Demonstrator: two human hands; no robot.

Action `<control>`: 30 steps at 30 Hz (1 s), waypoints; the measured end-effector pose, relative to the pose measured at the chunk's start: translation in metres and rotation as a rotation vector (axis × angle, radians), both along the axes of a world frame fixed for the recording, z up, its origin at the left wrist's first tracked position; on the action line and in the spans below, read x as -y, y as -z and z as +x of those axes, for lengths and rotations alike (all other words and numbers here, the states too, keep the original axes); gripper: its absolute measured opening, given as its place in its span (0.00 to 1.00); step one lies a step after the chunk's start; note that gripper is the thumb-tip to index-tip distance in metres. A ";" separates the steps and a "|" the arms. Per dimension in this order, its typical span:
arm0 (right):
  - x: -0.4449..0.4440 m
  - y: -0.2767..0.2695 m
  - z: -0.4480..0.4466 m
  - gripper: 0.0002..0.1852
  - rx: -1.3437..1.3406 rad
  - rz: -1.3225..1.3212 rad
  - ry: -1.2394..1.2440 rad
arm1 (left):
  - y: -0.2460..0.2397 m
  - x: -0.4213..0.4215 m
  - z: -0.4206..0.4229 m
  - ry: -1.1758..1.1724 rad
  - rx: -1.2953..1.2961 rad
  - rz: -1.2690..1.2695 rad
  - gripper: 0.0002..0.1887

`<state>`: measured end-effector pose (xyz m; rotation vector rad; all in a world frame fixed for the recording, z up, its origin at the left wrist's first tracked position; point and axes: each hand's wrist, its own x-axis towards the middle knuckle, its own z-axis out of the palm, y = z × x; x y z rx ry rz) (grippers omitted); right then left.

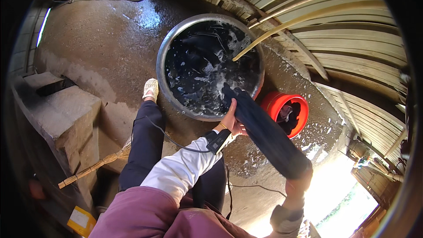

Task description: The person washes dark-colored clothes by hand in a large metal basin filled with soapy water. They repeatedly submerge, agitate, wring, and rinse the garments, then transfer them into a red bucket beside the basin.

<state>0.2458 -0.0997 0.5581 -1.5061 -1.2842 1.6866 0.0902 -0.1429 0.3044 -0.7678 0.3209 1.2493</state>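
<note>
A length of dark cloth (267, 132) is stretched slantwise between my hands. My left hand (234, 119) is at its upper end, the thumb laid over the cloth, beside the rim of a large round metal tub (161, 61). At the lower right, my right hand (299, 180) grips the other end, its fingers partly hidden by the cloth. Dark water with foam fills the tub, with dark fabric (201, 46) in it. A yellowish hose (257, 41) reaches over the tub's right side. The cloth's upper end hangs over the water.
A red plastic bucket (302, 119) holding dark cloths stands right of the tub. Concrete blockwork (76, 112) and a straw broom (96, 167) are at left. Wet floor (99, 36) surrounds the tub, with corrugated wall panels (347, 43) beyond. A cable (257, 186) trails near my legs.
</note>
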 end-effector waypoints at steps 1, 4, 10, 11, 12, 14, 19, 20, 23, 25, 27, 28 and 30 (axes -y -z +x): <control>0.005 -0.013 0.006 0.34 0.030 -0.002 0.153 | -0.004 -0.003 0.002 -0.104 0.038 0.072 0.43; 0.010 -0.054 0.021 0.18 0.037 -0.213 -0.017 | -0.013 -0.013 0.002 -0.259 0.097 0.122 0.36; -0.005 -0.077 0.034 0.11 -0.059 0.030 -0.430 | -0.024 -0.015 -0.008 -0.042 0.031 0.096 0.17; -0.016 -0.073 0.036 0.13 -0.099 -0.012 -0.348 | -0.026 -0.009 -0.009 -0.102 0.102 0.261 0.17; -0.034 -0.064 0.038 0.16 -0.168 0.066 -0.349 | -0.027 -0.001 -0.012 -0.146 0.147 0.409 0.16; -0.077 -0.032 0.036 0.21 -0.196 0.158 -0.256 | -0.032 0.017 -0.018 -0.094 -0.259 0.568 0.16; -0.143 0.113 -0.009 0.20 -0.318 -0.372 0.018 | -0.060 0.034 -0.023 0.000 -0.206 0.472 0.17; -0.134 0.142 -0.020 0.21 -0.273 -0.346 0.003 | -0.065 0.031 -0.024 0.101 -0.162 0.253 0.17; -0.096 0.186 -0.028 0.25 -0.255 -0.561 0.017 | -0.076 0.022 -0.027 0.068 0.062 0.232 0.18; -0.059 0.195 -0.017 0.27 -0.476 -0.667 0.078 | -0.081 0.023 -0.031 -0.014 0.126 0.372 0.19; -0.024 0.197 -0.002 0.30 -0.485 -0.755 0.155 | -0.087 0.030 -0.030 0.026 0.103 0.291 0.19; -0.007 0.199 0.003 0.31 -0.535 -0.779 0.190 | -0.090 0.036 -0.030 -0.032 0.168 0.364 0.20; 0.022 0.200 0.006 0.33 -0.648 -0.808 0.246 | -0.098 0.053 -0.029 -0.083 0.264 0.412 0.24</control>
